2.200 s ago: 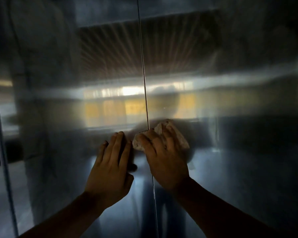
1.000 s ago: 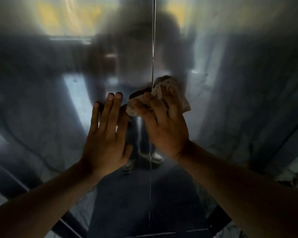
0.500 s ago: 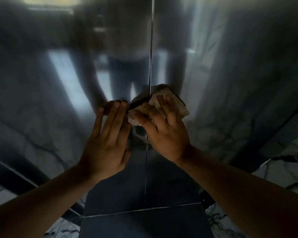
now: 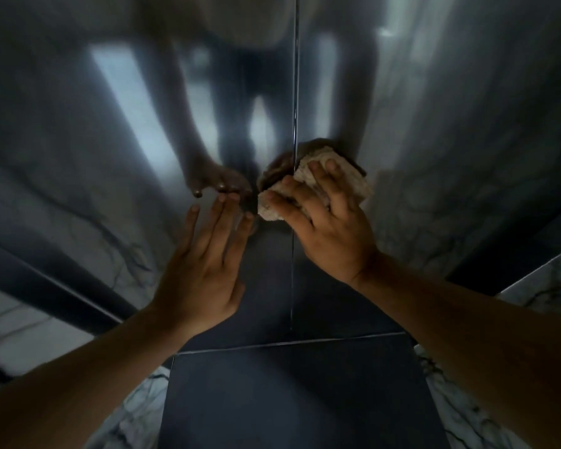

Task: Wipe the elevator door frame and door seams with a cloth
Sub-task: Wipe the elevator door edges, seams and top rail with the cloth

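- Two hands are seen against the closed elevator doors (image 4: 450,131), which are brushed metal and strongly reflective.
- The cloth (image 4: 305,184), pale and bunched, is pressed flat on the door surface by the right hand (image 4: 324,222). Its fingers are spread over the cloth rather than curled round it; the cloth is held by pressure alone.
- The cloth is seen to straddle the centre seam (image 4: 294,92), low on the doors and not far above the sill line (image 4: 289,342).
- The left hand (image 4: 204,267) is held wide, fingers straight, fingertips touching the left door panel just beside the cloth. Nothing is held in it.
- Step in hand, as judged: the centre seam is being wiped along its lower part. The door frame is not clearly in view, so its state cannot be told.
- Risk: with no grip on it, the cloth could slide out from under the palm and drop to the dark floor tile (image 4: 289,400).
- Risk: fresh fingerprints could be left on the left panel by the bare fingertips.
- Risk: a bunched cloth may ride over the seam without reaching into the groove.
- Risk: if the doors were to open, cloth or fingers at the seam could be caught.
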A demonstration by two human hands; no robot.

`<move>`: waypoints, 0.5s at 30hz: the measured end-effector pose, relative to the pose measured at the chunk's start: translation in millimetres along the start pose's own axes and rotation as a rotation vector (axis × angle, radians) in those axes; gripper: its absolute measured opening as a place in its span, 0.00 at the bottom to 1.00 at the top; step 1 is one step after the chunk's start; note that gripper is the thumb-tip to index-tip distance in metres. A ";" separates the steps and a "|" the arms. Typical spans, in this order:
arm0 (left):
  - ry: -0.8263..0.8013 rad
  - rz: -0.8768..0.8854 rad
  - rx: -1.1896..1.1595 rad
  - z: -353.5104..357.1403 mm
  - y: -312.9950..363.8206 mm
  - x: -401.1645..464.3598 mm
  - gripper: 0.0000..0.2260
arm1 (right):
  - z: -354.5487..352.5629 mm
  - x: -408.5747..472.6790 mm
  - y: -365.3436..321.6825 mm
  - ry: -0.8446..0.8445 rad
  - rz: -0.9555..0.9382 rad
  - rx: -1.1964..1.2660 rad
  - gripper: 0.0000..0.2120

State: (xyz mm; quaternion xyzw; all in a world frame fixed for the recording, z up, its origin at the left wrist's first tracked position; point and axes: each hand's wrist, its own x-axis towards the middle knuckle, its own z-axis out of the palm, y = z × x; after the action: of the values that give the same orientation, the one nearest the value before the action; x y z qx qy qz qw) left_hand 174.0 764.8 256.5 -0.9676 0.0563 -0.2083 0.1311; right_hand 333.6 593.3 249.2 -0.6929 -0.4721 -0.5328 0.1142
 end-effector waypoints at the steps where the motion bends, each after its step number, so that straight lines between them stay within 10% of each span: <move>1: -0.010 0.002 -0.001 8.2 3.2 -3.4 0.42 | 3.8 -6.8 -1.6 0.004 0.012 -0.002 0.19; 15: -0.026 0.122 0.071 158.2 50.3 -61.1 0.45 | 77.3 -114.8 -38.2 0.126 -0.047 0.056 0.16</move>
State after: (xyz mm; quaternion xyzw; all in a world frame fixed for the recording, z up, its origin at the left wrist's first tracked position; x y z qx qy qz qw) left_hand 182.0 763.0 79.7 -0.9597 0.1060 -0.1893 0.1786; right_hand 354.3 603.4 107.5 -0.6434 -0.4946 -0.5645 0.1505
